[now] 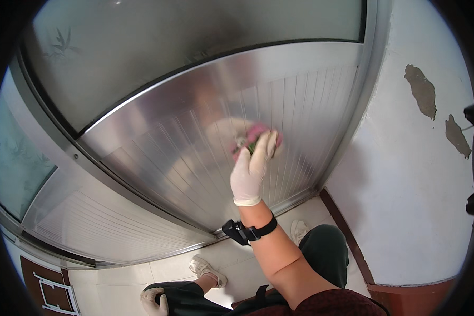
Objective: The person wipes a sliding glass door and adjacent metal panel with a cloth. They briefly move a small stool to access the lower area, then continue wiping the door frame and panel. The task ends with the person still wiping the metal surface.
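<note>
My right hand (248, 175), in a pale latex-like glove, presses a pink patterned cloth (256, 130) with green and white patches against the ribbed metal lower panel (300, 106) of a door. The cloth is bunched under the fingers and partly hidden by them. Around the right wrist is a black strap with a small black device (236, 232). My left hand (155, 301), gloved too, rests at my left knee near the bottom edge, with its thumb apart from the curled fingers and nothing seen in it.
Above the panel is a frosted glass pane (205, 31) with a plant pattern. A second door panel (114, 225) stands at the left. At right, the white wall (399, 166) has peeled patches and a dark skirting (347, 237). My shoes (207, 270) stand on pale floor tiles (162, 272).
</note>
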Tool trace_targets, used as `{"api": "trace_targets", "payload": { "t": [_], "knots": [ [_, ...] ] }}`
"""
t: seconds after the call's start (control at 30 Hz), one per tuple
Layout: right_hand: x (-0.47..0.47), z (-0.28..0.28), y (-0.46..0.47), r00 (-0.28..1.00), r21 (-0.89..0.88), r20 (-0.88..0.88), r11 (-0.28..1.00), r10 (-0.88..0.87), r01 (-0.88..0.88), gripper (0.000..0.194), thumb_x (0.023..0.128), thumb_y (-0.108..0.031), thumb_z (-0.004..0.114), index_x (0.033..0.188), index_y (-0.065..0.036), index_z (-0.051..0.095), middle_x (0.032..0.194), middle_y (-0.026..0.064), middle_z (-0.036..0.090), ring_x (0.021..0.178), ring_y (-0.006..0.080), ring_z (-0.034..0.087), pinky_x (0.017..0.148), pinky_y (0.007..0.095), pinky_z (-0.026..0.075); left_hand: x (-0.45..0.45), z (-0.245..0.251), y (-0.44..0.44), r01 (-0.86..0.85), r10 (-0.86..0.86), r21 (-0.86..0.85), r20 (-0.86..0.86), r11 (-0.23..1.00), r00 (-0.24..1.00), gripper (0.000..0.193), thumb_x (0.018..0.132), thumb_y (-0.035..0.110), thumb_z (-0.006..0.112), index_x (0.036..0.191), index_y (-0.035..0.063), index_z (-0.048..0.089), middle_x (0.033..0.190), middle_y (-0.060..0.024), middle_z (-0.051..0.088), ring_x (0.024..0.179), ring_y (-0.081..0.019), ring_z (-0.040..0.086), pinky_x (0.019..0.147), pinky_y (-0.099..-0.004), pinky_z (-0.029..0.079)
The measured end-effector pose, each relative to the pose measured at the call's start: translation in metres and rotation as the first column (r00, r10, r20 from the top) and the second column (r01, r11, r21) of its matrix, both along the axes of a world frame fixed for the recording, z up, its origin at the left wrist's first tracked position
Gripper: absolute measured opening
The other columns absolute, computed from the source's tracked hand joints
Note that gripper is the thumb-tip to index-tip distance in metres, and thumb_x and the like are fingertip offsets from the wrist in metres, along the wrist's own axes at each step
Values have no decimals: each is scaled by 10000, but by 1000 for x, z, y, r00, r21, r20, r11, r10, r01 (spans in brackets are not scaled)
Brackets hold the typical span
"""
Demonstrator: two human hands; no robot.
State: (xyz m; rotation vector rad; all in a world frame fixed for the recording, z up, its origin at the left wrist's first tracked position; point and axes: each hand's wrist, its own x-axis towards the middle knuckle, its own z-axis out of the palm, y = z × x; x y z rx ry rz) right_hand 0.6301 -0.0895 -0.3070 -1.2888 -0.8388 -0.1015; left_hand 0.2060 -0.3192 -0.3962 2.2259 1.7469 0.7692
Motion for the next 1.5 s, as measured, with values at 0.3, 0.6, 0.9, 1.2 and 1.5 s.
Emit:
{"api": "trace_targets", "payload": {
  "t": [0.3, 0.6, 0.9, 1.2, 1.5],
  "knots": [
    [10, 73, 13, 905, 219, 388, 971, -175, 93, 588, 913, -48, 526, 1456, 118, 369, 1571, 288, 270, 1412, 543, 257, 1179, 584, 209, 1, -1, -2, 26, -25, 67, -13, 997, 1000, 162, 860, 106, 645, 995, 29, 693, 990, -174, 692, 941, -371, 642, 885, -465, 503],
    [21, -81, 9, 842, -133, 533, 975, -81, 177, 598, 917, -85, 488, 1458, 123, 339, 1519, 332, 309, 1393, 499, 321, 1173, 580, 216, 10, 4, 3, 0, 0, 14, 19, 1000, 1000, 148, 831, 103, 645, 970, 54, 660, 973, -130, 684, 926, -322, 632, 917, -449, 450],
    [-30, -287, 10, 970, -296, -214, 954, -111, 44, 694, 948, -68, 469, 1527, 120, 134, 1595, 323, 152, 1493, 470, 133, 1223, 481, 150, 26, 23, 19, 10, -30, -119, -168, 993, 985, 197, 889, 139, 638, 1045, 31, 688, 1034, -151, 694, 984, -352, 630, 926, -452, 467],
    [-7, -438, 25, -291, -201, -922, 958, -256, -206, 509, 1007, -123, 411, 1512, -168, 366, 1182, 74, 550, 978, 197, 538, 909, 414, 477, 38, 25, 37, -23, -30, -191, -272, 981, 962, 193, 856, 139, 665, 1020, 41, 698, 1008, -150, 704, 959, -360, 643, 910, -463, 490],
    [-4, -409, 33, -455, -64, -884, 993, -104, -103, 68, 1000, -201, 481, 1025, -201, 544, 797, -69, 500, 712, 126, 467, 710, 361, 449, 52, 26, 48, 22, -63, -163, -249, 986, 967, 188, 866, 137, 659, 1030, 49, 686, 1007, -157, 699, 943, -374, 647, 906, -470, 491]
  ]
}}
